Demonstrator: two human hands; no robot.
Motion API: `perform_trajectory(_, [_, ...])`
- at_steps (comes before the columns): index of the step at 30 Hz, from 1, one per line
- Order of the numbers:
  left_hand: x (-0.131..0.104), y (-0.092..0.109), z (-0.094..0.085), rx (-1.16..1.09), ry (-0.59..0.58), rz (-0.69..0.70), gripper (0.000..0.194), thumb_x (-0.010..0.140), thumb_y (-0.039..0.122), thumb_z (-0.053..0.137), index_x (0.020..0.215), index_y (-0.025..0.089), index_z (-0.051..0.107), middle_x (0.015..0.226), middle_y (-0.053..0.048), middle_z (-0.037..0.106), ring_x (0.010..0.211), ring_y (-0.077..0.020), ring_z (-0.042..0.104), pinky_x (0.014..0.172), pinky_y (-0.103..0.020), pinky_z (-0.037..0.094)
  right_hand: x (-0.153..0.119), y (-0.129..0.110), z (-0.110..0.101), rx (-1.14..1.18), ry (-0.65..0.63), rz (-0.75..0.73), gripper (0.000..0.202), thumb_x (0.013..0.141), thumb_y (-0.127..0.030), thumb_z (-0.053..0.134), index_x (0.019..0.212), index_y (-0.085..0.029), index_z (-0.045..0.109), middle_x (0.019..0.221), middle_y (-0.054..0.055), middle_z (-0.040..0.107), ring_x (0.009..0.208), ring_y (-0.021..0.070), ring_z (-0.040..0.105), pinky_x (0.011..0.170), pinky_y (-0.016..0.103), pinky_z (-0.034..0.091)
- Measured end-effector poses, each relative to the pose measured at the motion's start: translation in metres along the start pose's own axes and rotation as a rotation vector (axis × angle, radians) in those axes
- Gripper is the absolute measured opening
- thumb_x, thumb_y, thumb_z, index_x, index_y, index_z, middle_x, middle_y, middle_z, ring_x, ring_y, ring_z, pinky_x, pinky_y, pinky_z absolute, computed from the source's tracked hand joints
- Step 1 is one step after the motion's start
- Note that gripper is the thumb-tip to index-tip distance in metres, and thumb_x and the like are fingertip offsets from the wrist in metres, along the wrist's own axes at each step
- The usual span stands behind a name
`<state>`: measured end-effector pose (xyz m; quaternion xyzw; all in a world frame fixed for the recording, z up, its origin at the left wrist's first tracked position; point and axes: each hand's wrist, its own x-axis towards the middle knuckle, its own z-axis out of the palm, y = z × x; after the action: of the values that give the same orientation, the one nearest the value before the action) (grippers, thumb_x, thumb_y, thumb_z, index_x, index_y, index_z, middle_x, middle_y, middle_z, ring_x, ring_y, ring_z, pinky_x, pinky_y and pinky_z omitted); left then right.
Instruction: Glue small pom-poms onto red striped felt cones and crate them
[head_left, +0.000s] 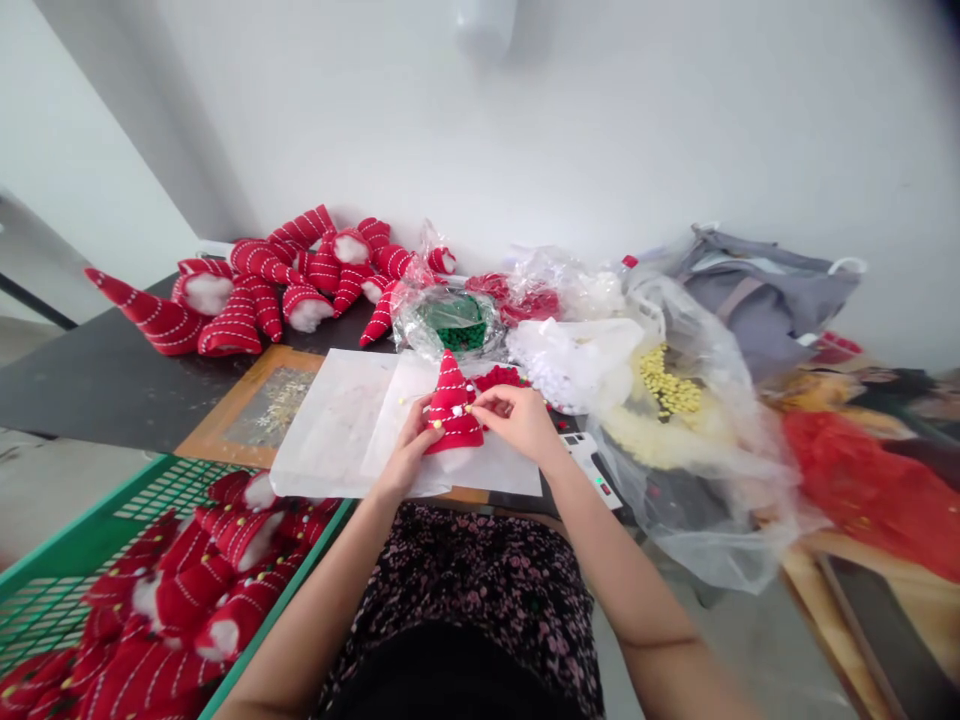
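Observation:
A small red cone-shaped hat (451,385) with white stitched stripes stands point up over white paper (337,420). My left hand (412,440) grips its left side, the thumb across the front near a yellow pom-pom (438,425). White pom-poms also dot the hat. At its right side my right hand (517,415) pinches a small yellow pom-pom (469,408) between thumb and fingertips, close against the fabric. Just behind that hand lie red pom-poms (501,378), and white pom-poms (551,365) spill from a plastic bag.
Stuffed red hats (259,262) are heaped at the back left. A green crate (97,505) of decorated hats stands at lower left. Green pom-poms (457,325) sit in plastic. Yellow pom-poms (667,385) lie in a large clear bag (720,480). A grey bag (757,290) is at the right.

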<state>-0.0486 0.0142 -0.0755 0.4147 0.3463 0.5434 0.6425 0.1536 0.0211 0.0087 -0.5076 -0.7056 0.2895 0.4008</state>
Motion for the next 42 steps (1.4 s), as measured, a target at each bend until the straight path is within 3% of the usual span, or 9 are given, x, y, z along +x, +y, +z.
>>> perform_trajectory(12, [0.001,0.003,0.003,-0.070,0.060,-0.003,0.059,0.069,0.031,0.078,0.127,0.024,0.067,0.121,-0.006,0.076,0.108,-0.0295,0.072,0.093,-0.038,0.055,-0.001,-0.001,0.010,0.092,0.012,-0.049,0.007,0.087,-0.027,0.073,0.084,-0.022,0.076,0.074,0.001,0.074,0.057,0.0141,0.055,0.057,0.027,0.045])
perform_trajectory(16, [0.002,0.004,0.003,-0.065,0.085,0.002,0.061,0.067,0.030,0.078,0.126,0.024,0.067,0.121,-0.005,0.076,0.108,-0.0283,0.071,0.093,-0.036,0.055,-0.001,-0.002,0.012,0.113,0.013,-0.062,0.008,0.088,-0.026,0.073,0.092,-0.021,0.078,0.079,0.002,0.075,0.061,0.0145,0.057,0.059,0.027,0.046])
perform_trajectory(21, [0.002,0.005,0.004,-0.084,0.103,0.007,0.059,0.065,0.029,0.077,0.123,0.023,0.068,0.120,-0.006,0.077,0.111,-0.0300,0.071,0.095,-0.037,0.056,-0.001,0.000,0.013,0.050,0.016,-0.064,0.008,0.087,-0.016,0.073,0.082,-0.020,0.078,0.082,0.002,0.078,0.061,0.0143,0.058,0.062,0.027,0.047])
perform_trajectory(26, [0.002,0.004,0.004,-0.092,0.123,-0.001,0.057,0.066,0.030,0.077,0.122,0.023,0.071,0.120,-0.006,0.077,0.117,-0.0326,0.071,0.098,-0.039,0.056,0.000,0.005,0.015,0.071,0.002,-0.012,0.005,0.089,-0.019,0.076,0.086,-0.020,0.080,0.088,0.004,0.082,0.072,0.0181,0.068,0.069,0.029,0.053])
perform_trajectory(33, [0.002,0.001,0.002,-0.085,0.117,-0.008,0.056,0.067,0.029,0.077,0.123,0.023,0.070,0.119,-0.006,0.077,0.117,-0.0326,0.070,0.098,-0.039,0.055,0.001,0.008,0.025,0.136,0.062,-0.014,0.003,0.087,-0.022,0.074,0.090,-0.021,0.076,0.088,0.004,0.081,0.069,0.0172,0.067,0.069,0.029,0.055])
perform_trajectory(36, [0.003,-0.001,0.001,-0.098,0.124,-0.013,0.059,0.066,0.030,0.078,0.125,0.023,0.069,0.121,-0.007,0.077,0.116,-0.0321,0.071,0.098,-0.039,0.055,0.006,0.015,0.011,0.097,0.070,-0.011,0.004,0.089,-0.024,0.073,0.091,-0.021,0.075,0.088,0.004,0.080,0.070,0.0179,0.069,0.069,0.029,0.055])
perform_trajectory(39, [0.003,0.000,0.001,-0.102,0.152,-0.029,0.064,0.064,0.031,0.079,0.126,0.022,0.069,0.119,-0.006,0.078,0.110,-0.0300,0.072,0.095,-0.038,0.056,0.012,0.027,-0.017,-0.159,0.061,0.070,0.004,0.088,-0.018,0.073,0.088,-0.021,0.076,0.078,0.002,0.077,0.070,0.0196,0.069,0.068,0.029,0.052])
perform_trajectory(42, [0.003,0.003,0.003,-0.095,0.164,-0.040,0.065,0.062,0.031,0.081,0.126,0.023,0.068,0.118,-0.006,0.078,0.107,-0.0292,0.073,0.094,-0.038,0.056,0.014,0.038,-0.036,-0.464,-0.110,0.109,0.015,0.084,-0.009,0.075,0.078,-0.023,0.075,0.074,0.002,0.076,0.071,0.0205,0.069,0.068,0.028,0.047])
